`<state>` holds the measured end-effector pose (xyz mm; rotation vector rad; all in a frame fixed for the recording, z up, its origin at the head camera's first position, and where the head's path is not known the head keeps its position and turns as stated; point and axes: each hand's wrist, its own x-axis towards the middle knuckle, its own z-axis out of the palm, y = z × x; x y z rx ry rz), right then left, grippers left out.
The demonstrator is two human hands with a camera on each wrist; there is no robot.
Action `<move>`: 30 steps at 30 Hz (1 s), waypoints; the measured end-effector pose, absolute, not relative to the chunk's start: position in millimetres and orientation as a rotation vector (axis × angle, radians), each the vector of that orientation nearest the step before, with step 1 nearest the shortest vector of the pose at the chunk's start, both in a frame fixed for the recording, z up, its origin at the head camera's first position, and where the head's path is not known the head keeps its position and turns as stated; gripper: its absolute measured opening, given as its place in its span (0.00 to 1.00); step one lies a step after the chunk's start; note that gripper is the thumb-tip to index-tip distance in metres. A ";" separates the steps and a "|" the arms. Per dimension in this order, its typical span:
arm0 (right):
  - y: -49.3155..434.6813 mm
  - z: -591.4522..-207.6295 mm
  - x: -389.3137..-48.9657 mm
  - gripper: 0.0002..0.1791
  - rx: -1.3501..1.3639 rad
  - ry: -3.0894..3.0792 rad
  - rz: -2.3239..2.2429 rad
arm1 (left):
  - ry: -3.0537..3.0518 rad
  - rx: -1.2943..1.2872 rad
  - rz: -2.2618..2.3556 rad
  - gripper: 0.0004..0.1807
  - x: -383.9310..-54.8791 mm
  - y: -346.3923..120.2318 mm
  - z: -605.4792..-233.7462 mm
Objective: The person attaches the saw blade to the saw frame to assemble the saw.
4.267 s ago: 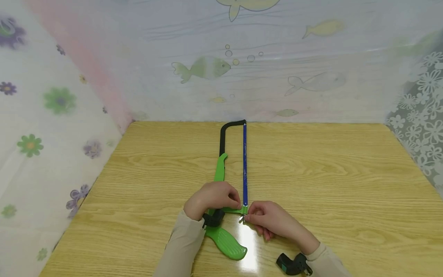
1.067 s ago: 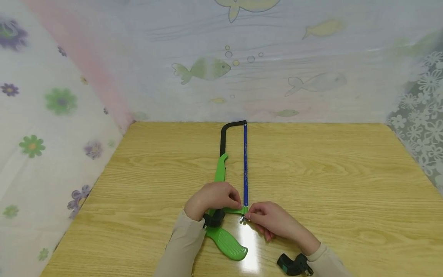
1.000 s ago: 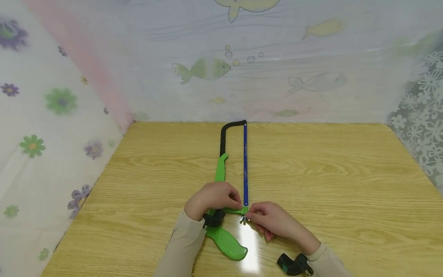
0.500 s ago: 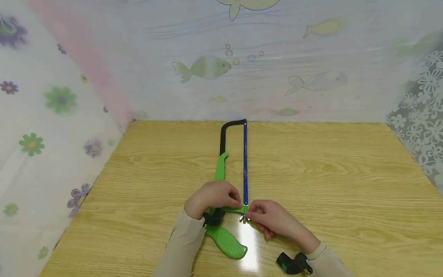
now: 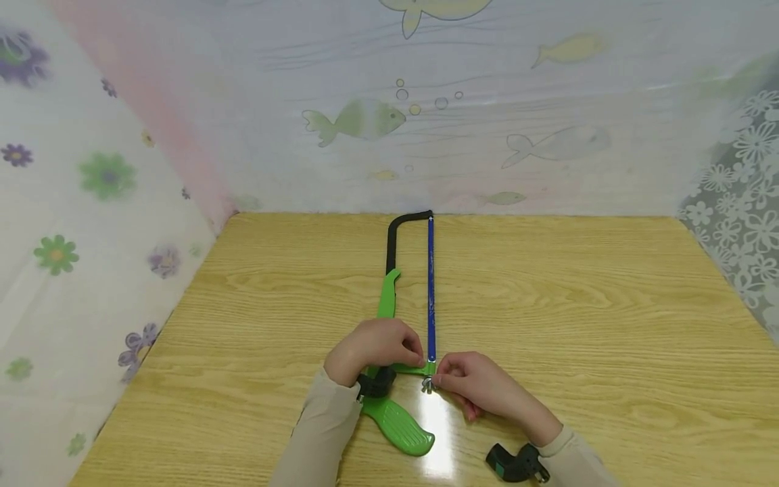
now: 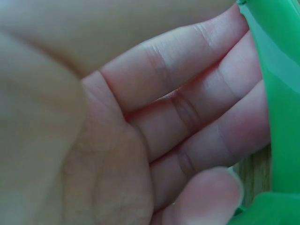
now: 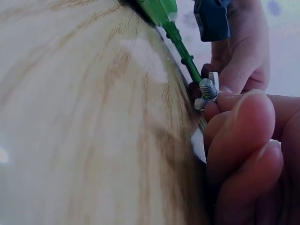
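A hacksaw (image 5: 387,297) with a green and black frame lies flat on the table, its blue blade (image 5: 431,291) to the right and its green handle (image 5: 402,429) towards me. My left hand (image 5: 380,345) holds the near green arm of the frame with curled fingers; in the left wrist view, fingers (image 6: 187,108) meet the green plastic. At the blade's near end, my right hand (image 5: 477,382) pinches a metal wing nut (image 5: 429,385) with thumb and forefinger. Threads of the bolt (image 7: 207,89) stick out through the wing nut in the right wrist view. The fingertips partly hide the wing nut.
The wood-grain table (image 5: 578,291) extends on both sides of the hacksaw. A fish-printed curtain (image 5: 487,135) hangs behind it and a flowered sheet (image 5: 91,237) at the left. Black wrist devices (image 5: 517,463) are strapped at both cuffs.
The wing nut's wings show at different angles from frame to frame, so it has turned under my right fingers. Both hands and the hacksaw stay in nearly the same place.
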<state>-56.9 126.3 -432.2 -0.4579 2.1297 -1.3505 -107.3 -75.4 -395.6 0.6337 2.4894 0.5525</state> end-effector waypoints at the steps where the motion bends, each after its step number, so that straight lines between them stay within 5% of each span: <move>1: 126.3 -432.5 -57.0 0.14 -0.460 2.127 -1.350 | 2.489 0.634 0.553 0.04 -107.3 -75.4 -395.6; 30: 124.6 -434.8 -57.4 0.17 -0.412 2.078 -1.360 | 2.495 0.648 0.553 0.04 -107.7 -75.6 -396.0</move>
